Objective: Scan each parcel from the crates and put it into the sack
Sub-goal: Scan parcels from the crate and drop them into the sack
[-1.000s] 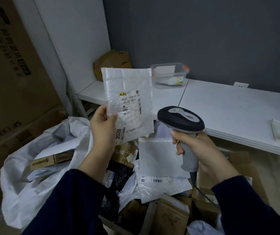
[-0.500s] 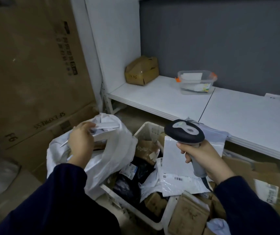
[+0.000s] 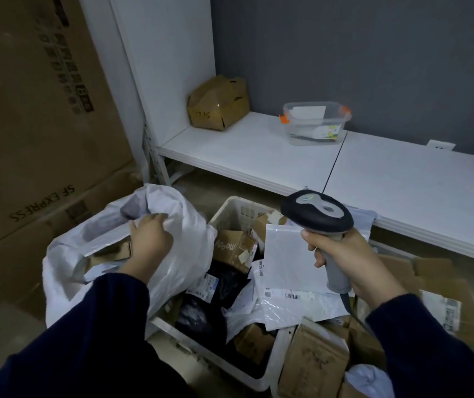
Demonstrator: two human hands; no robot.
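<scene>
The left grip is in the mouth of the white sack, knuckles up. Its fingers are bent down over a white fold at the far side of the opening. I cannot tell whether that fold is the sack's own skin or a flat parcel, so what it holds, if anything, is unclear. The right grip is wrapped fully round the grey handle of the scanner, forefinger at the front, and the dark head points away and leftward.

The sack leans against the left wall of the white crate, and its mouth gapes toward the stacked cartons (one reads SF EXPRESS, upside down). Beyond the crate a strip of bare floor runs to the edge of the low white desk. The desk bears a crumpled brown box and a clear tub with orange clips.

The parcels lie heaped in the crate between the two grips. A white mailer is just left of and beneath the scanner, a brown carton is near the sack's side, and black bags lie lower. Inside the sack a small brown box lies just left of the left grip. More cardboard packets sit under the right forearm.
</scene>
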